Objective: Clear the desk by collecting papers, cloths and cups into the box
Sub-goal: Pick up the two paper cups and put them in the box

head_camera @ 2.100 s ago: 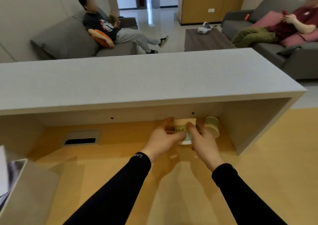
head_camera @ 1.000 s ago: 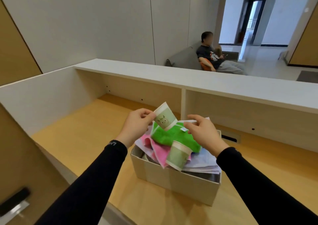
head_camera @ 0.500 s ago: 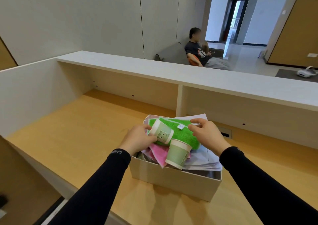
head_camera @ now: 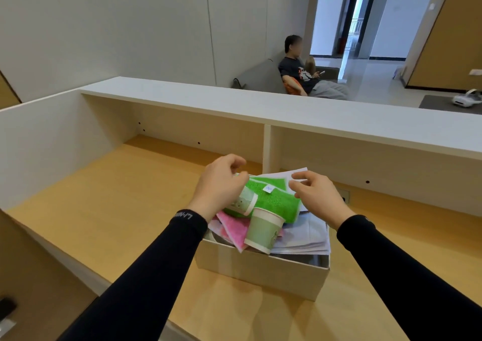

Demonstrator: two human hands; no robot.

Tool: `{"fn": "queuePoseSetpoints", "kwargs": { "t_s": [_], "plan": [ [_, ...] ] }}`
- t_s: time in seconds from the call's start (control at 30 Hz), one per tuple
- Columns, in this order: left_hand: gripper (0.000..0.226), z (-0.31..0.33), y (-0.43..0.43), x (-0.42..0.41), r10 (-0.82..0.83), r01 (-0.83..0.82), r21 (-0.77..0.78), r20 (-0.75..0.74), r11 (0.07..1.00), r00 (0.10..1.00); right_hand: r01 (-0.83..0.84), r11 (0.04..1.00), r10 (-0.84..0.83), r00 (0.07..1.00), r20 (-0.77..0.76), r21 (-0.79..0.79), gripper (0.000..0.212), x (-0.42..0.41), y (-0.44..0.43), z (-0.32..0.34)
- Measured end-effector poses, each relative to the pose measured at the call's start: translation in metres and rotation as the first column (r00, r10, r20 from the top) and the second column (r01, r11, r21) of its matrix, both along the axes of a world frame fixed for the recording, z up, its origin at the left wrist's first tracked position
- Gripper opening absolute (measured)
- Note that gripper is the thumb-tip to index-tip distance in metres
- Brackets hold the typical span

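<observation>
On the wooden desk (head_camera: pixel 109 210), seen from the head camera, a pale cardboard box (head_camera: pixel 260 270) sits near the front edge, heaped above its rim. Papers (head_camera: pixel 305 236) fill the right side, a pink cloth (head_camera: pixel 233 229) hangs over the near wall, and a green cloth (head_camera: pixel 276 202) lies on top. One paper cup (head_camera: pixel 263 229) stands tilted against the green cloth at the front of the heap. A second paper cup (head_camera: pixel 243 202) lies on its side on the green cloth, just under the left hand (head_camera: pixel 221 186). Half a second ago the left hand was pinching this second cup as it lowered it; now its fingers are curled loosely above it, thumb and fingers parted, and whether they touch the cup cannot be told. A second before that, the cup was held high over the box. The right hand (head_camera: pixel 315 197) hovers over the far right corner of the heap, fingers spread and holding nothing, fingertips just beside the corner of a white sheet. Both cups gathered from the far end of the desk now appear to rest in the box, and no loose papers, cloths or cups show on the desk in view, so the clearing looks close to done. Beyond the raised white counter (head_camera: pixel 287 108), a person (head_camera: pixel 300 72) sits on a grey sofa.
</observation>
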State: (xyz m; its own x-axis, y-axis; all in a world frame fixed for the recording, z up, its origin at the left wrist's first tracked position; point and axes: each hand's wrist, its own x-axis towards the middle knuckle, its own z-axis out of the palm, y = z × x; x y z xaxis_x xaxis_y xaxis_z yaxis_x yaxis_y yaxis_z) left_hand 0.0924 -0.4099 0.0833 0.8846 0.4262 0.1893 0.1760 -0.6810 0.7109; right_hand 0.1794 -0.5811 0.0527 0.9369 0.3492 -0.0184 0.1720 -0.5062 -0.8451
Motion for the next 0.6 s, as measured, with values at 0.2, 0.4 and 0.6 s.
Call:
{"fn": "queuePoseSetpoints", "kwargs": {
  "t_s": [0.2, 0.4, 0.6],
  "plan": [
    [0.023, 0.013, -0.082, 0.047, -0.165, 0.164, 0.016, 0.023, 0.986, 0.986, 0.107, 0.994, -0.107, 0.994, 0.007, 0.02, 0.035, 0.014, -0.066, 0.005],
    [0.023, -0.005, -0.202, 0.098, -0.42, 0.418, -0.038, -0.047, 0.907, 0.906, 0.3, 0.954, -0.299, 0.954, -0.025, 0.028, 0.037, 0.031, -0.181, -0.003],
    [0.024, -0.035, -0.334, 0.141, -0.625, 0.613, -0.123, -0.159, 0.781, 0.764, 0.521, 0.854, -0.519, 0.852, -0.069, 0.01, 0.037, 0.046, -0.311, -0.02]
  ]
}}
